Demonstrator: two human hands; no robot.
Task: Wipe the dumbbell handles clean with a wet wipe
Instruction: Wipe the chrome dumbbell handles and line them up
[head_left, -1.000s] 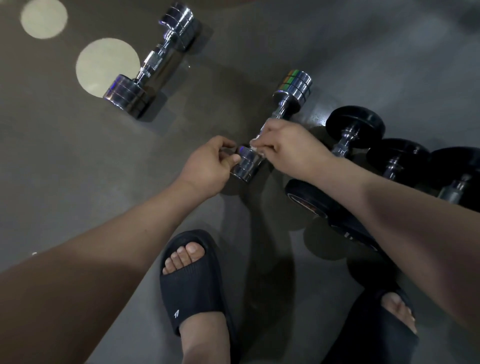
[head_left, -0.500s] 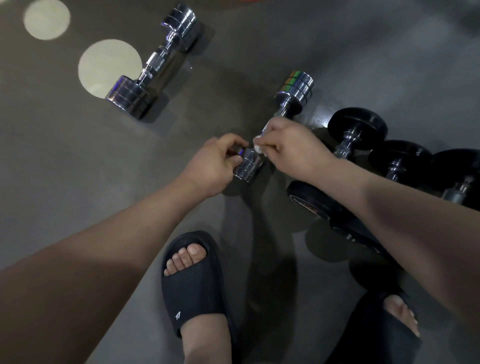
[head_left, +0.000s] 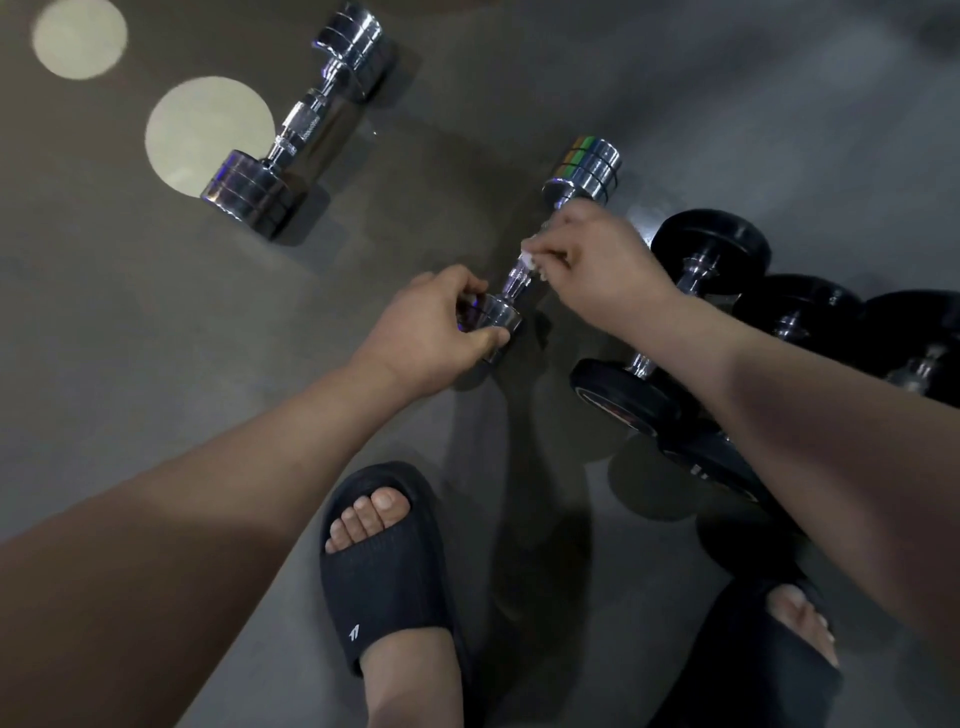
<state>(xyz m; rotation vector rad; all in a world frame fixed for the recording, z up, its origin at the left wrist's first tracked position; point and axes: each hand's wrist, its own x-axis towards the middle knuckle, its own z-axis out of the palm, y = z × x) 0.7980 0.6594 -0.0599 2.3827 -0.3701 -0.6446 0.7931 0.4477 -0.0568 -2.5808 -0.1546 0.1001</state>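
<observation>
Chrome dumbbell (head_left: 589, 169) is laid diagonally on the grey floor (head_left: 156, 338) at centre frame. Its near head is gripped by the left hand (head_left: 431, 332), fingers curled round it. White wet wipe (head_left: 530, 261) is pinched by the right hand (head_left: 597, 260) against the handle (head_left: 516, 280). Second chrome dumbbell (head_left: 298, 135) is seen upper left, well apart. Black dumbbells (head_left: 709, 241) are lined up at right. Black slides (head_left: 384, 577) are worn, bottom of frame.

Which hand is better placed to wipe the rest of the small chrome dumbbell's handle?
The right hand: it pinches the wet wipe against the handle. The left hand grips the near head, steadying it.
</observation>
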